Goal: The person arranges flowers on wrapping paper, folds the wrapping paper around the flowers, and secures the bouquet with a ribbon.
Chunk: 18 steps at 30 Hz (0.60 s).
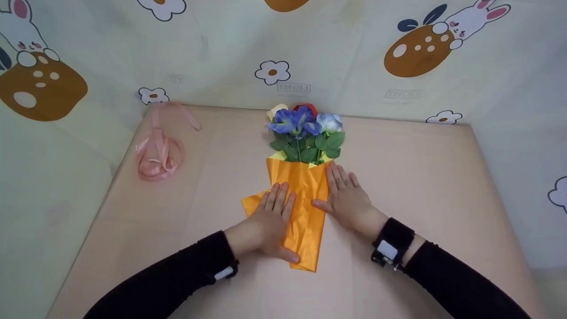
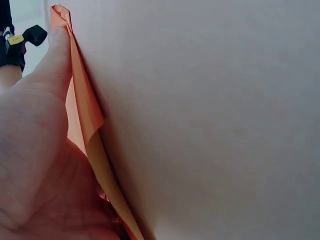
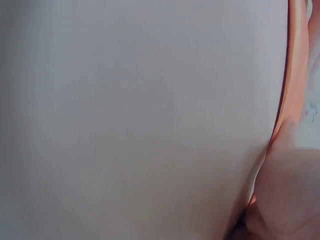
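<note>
Pink and shiny at the far left: ribbon, in a loose coil on the surface, with one end trailing toward the back. Not round anything, so no tying done, by the look of it.

Next, going right: a loose corner of orange paper, poking out to the side. Not tucked in, so probably a small bit of folding left there.

Then the left hand, wide open, fingers straight, thumb out to the side, laid flat on the orange paper. Nothing gripped, just touched.

In the middle of the surface: the orange paper itself, folded into a long, creased wrap, wide at the back and narrow at the near end. Wrapping mostly done, it seems. Yellow inside showing at the top edge. Up out of the wide end, green leaves and pretty flowers: a cream one, a purple-blue one, a red one behind, and a pale blue one.

Last, on the right: the right hand, open too, fingers straight along the right edge of the wrap, thumb resting on top. No hold on anything.
</note>
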Tool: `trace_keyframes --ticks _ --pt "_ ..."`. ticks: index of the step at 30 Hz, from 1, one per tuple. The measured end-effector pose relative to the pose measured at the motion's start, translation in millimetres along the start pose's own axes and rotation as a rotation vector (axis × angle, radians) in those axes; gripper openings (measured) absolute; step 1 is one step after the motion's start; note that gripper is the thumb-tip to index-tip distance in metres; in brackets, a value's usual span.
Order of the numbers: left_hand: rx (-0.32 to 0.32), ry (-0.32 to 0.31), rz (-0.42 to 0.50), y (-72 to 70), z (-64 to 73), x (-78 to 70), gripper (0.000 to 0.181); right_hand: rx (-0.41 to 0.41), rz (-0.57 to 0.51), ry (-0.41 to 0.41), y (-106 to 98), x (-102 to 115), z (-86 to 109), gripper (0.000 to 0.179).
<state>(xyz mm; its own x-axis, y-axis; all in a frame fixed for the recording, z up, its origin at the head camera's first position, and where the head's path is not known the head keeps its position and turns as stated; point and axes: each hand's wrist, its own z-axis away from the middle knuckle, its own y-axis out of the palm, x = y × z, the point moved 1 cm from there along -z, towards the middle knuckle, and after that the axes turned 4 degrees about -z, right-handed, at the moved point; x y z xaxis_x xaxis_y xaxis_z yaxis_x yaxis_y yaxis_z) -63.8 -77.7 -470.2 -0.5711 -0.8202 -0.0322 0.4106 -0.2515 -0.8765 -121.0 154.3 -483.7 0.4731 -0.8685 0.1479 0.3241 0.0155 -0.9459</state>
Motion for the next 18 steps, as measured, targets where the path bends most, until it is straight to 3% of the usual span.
trace_keyframes --ticks 3,7,10,18 --pt "-0.001 0.002 0.002 0.2 0.9 -0.2 0.150 0.005 -0.045 -0.092 10 20 20.5 0.088" --pt "-0.014 0.000 0.006 0.6 2.3 0.9 0.149 0.033 -0.107 -0.201 21 40 46.5 0.097" --pt "-0.030 0.007 0.026 2.7 2.9 3.0 0.148 0.016 -0.072 -0.215 28 44 55.6 0.110" --pt "-0.041 0.055 0.104 10.3 5.2 15.3 0.152 0.022 0.027 -0.211 32 42 58.0 0.117"
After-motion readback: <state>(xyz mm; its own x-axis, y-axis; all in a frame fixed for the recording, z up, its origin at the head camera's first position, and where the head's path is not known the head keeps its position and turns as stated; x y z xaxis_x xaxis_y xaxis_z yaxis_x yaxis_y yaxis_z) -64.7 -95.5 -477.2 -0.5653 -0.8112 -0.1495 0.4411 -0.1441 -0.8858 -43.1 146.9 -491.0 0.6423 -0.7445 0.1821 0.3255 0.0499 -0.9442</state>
